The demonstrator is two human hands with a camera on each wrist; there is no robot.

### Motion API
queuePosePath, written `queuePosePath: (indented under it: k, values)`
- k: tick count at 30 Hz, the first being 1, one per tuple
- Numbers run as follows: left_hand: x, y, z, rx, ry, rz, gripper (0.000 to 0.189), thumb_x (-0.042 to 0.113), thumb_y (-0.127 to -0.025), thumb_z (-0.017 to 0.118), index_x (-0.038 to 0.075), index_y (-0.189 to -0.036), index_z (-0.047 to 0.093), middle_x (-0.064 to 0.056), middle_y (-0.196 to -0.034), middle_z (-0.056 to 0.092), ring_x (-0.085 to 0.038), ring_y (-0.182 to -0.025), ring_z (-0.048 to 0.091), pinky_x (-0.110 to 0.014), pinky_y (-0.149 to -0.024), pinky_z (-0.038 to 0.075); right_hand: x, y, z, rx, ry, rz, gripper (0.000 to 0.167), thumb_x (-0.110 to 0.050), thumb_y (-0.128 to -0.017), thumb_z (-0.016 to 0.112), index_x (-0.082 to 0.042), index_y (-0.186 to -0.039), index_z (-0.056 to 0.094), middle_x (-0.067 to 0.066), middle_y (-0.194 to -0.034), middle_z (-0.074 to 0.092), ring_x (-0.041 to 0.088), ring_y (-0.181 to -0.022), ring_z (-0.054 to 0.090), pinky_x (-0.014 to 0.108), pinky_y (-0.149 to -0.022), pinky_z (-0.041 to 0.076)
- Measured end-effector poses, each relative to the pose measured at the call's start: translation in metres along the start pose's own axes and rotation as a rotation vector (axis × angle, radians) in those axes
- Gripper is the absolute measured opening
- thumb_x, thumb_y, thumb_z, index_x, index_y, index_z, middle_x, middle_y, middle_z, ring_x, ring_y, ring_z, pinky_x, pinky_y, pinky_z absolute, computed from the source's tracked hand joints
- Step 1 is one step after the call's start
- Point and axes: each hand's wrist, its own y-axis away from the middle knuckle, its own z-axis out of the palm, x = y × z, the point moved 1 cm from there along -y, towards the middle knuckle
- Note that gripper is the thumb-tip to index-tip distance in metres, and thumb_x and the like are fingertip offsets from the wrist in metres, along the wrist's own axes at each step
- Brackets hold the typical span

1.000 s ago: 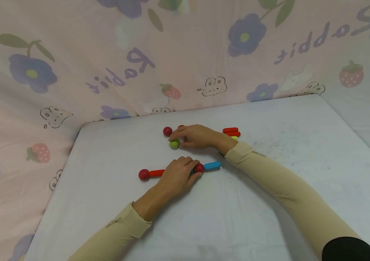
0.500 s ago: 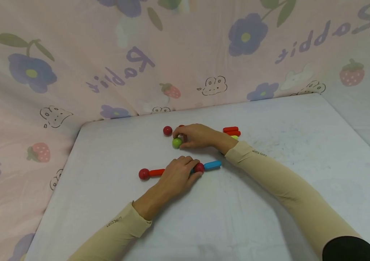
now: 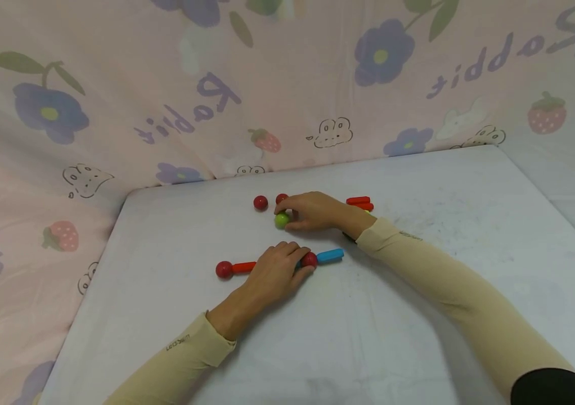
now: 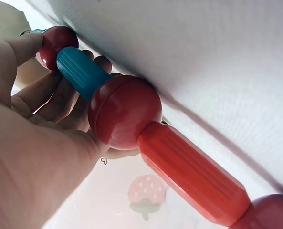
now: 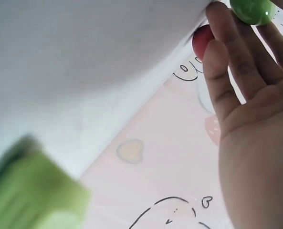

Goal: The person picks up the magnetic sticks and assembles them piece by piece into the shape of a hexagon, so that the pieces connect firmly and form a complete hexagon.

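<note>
My left hand [image 3: 274, 275] holds a toy chain of balls and ridged rods on the table. In the left wrist view its fingers curl round a blue rod [image 4: 81, 71] and a red ball [image 4: 124, 112], with the thumb on another red ball [image 4: 60, 42]. A red rod [image 3: 243, 268] and an end ball [image 3: 224, 270] stick out left; a blue rod [image 3: 330, 256] extends right. Farther back, my right hand [image 3: 315, 212] pinches a green ball [image 3: 282, 220] between thumb and fingers.
Two loose red balls, one at left [image 3: 260, 203] and one behind the right fingers [image 3: 282, 198], lie at the back. Red rods [image 3: 359, 201] lie beyond the right wrist. A light green rod [image 5: 41, 191] shows blurred in the right wrist view. A patterned curtain [image 3: 277, 84] borders the table.
My right hand has drawn the green ball a little to the right, uncovering more of the red ball behind it. The left hand and the chain have stayed in place.
</note>
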Motion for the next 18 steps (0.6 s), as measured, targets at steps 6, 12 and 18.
queuePosePath:
  k: [6,12,18]
  values:
    - [0.0,0.0,0.001,-0.016,-0.003,-0.013,0.042,0.039,-0.093,0.068,0.011,-0.125,0.067,-0.003,-0.11,0.069,-0.019,-0.1,0.062,-0.035,-0.09,0.054,0.005,0.015,0.0,0.054,0.027,-0.021,0.04,-0.035,-0.09,0.071,-0.022,-0.128,0.063,-0.009,-0.11,0.069,0.01,-0.089,0.062,0.029,-0.085,0.053]
    - [0.0,0.0,0.0,-0.02,0.005,-0.016,0.043,0.039,-0.093,0.068,0.011,-0.125,0.067,-0.004,-0.112,0.069,-0.02,-0.1,0.062,-0.036,-0.09,0.054,0.007,0.036,-0.003,0.073,0.037,-0.015,0.038,-0.037,-0.089,0.07,-0.024,-0.124,0.064,-0.012,-0.109,0.069,0.008,-0.088,0.062,0.028,-0.08,0.053]
    - [-0.002,-0.002,-0.002,-0.045,-0.006,0.011,0.043,0.039,-0.094,0.067,0.01,-0.126,0.066,-0.003,-0.11,0.068,-0.019,-0.097,0.062,-0.035,-0.089,0.054,0.009,0.053,-0.009,0.093,0.02,0.013,0.037,-0.035,-0.089,0.07,-0.023,-0.123,0.064,-0.012,-0.108,0.069,0.008,-0.087,0.061,0.028,-0.077,0.052]
